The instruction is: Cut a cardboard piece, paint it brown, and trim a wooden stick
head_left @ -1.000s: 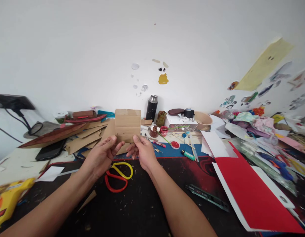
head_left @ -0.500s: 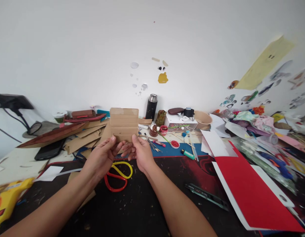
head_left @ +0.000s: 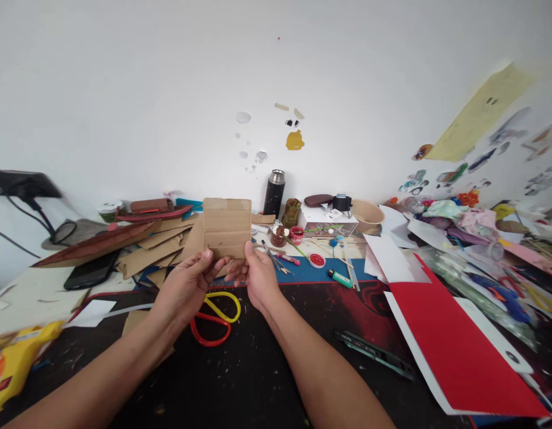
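A small squarish piece of cardboard (head_left: 227, 225), brown with crosswise creases, is held upright above the desk. My left hand (head_left: 192, 275) grips its lower left corner between thumb and fingers. At the lower right corner, my right hand (head_left: 258, 274) pinches it the same way, thumb toward me. Below my hands lie scissors (head_left: 213, 319) with one red and one yellow handle loop; their blades are hidden under my left arm. Another cardboard scrap (head_left: 135, 322) is partly covered by my left forearm.
A yellow glue gun (head_left: 23, 360) lies at the left, near a cardboard pile (head_left: 150, 253). Behind stands a black flask (head_left: 274, 193). A green lighter (head_left: 340, 278), a utility knife (head_left: 374, 356) and red paper (head_left: 463, 345) lie to the right.
The cardboard piece has shifted slightly right and down and turned a little. Both hands keep their grip, and the desk things stay put.
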A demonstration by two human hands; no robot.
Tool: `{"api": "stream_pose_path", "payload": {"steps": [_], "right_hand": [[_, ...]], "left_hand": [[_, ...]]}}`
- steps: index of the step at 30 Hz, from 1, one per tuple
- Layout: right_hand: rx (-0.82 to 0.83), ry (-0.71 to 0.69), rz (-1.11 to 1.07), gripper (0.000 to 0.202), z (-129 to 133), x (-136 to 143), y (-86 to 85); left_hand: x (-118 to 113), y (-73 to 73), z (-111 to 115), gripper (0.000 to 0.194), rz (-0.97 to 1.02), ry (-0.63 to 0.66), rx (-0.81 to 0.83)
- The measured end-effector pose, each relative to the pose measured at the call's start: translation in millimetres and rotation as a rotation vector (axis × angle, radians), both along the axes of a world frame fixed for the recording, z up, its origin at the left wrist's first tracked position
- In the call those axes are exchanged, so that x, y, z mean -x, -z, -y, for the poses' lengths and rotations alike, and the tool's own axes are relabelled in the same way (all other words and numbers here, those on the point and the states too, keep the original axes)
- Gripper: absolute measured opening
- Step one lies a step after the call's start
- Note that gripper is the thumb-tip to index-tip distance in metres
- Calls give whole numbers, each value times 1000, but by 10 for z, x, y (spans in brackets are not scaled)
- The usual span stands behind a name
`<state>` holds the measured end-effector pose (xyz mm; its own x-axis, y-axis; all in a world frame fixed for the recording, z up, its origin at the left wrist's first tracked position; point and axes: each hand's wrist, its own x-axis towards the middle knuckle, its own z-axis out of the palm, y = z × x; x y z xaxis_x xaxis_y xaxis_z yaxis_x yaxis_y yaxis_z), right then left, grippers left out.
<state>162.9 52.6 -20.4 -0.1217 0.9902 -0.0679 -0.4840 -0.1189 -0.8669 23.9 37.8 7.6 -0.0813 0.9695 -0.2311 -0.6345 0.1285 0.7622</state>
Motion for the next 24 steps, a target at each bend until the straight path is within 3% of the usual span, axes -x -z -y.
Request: {"api": "stream_pose_path", "payload": {"steps": [10, 17, 24], "right_hand": [[-2, 0, -46, 63, -10, 23, 34], [-42, 0, -35, 62, -15, -5, -13], [19, -41, 3, 63, 8, 5, -16]], "left_hand": [[-2, 82, -10, 22, 5, -6, -42], [15, -60, -5, 36, -73, 66, -136], [117, -33, -104, 43, -191, -54, -187]]}}
